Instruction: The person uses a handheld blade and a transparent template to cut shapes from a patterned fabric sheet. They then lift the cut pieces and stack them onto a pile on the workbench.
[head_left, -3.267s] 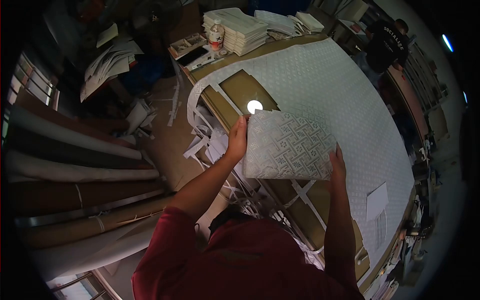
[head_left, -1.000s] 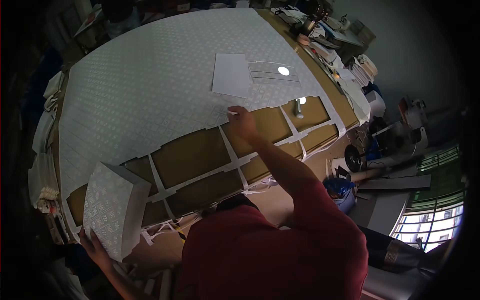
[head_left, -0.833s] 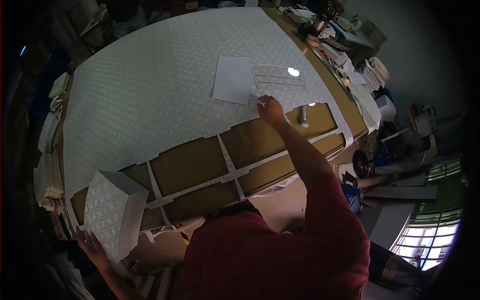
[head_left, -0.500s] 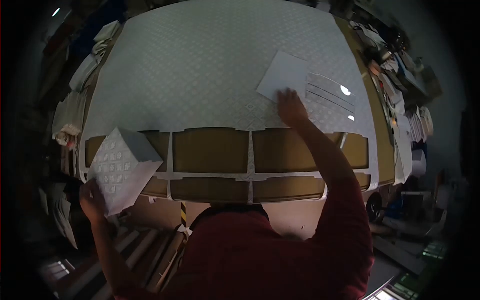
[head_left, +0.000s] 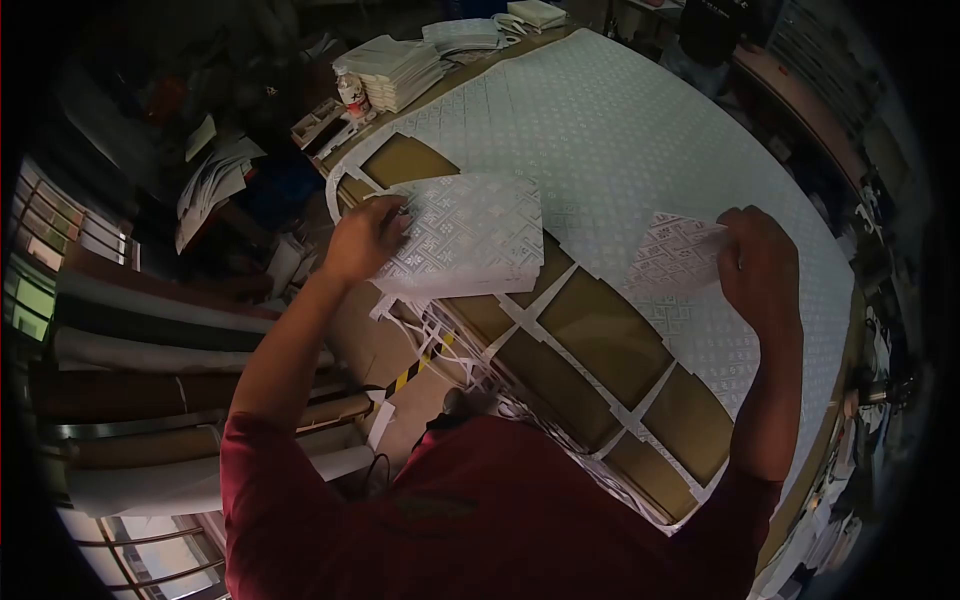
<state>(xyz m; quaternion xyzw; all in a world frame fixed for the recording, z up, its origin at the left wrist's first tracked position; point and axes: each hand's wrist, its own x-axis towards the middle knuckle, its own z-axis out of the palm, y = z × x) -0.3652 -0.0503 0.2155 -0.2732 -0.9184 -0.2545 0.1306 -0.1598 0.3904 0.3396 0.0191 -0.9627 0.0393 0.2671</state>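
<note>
My left hand (head_left: 364,236) grips the left edge of a stack of patterned white cut sheets (head_left: 470,238), held above the near edge of the table. My right hand (head_left: 754,258) holds a single patterned cut piece (head_left: 673,257) by its right side, lifted over the large patterned sheet (head_left: 620,130) that covers the table. Between my hands, rectangular holes in that sheet show the brown table top (head_left: 605,325), with thin white strips left between them.
Stacks of white sheets (head_left: 395,68) and a bottle (head_left: 350,94) sit at the table's far left corner. Rolls of material (head_left: 150,330) lie on the floor to my left, with paper offcuts (head_left: 420,330) hanging at the table edge. Another person (head_left: 712,28) stands at the far end.
My right hand has picked a single cut piece up from the sheet and holds it raised. My left hand has brought the stack up over the table edge. My view has swung left.
</note>
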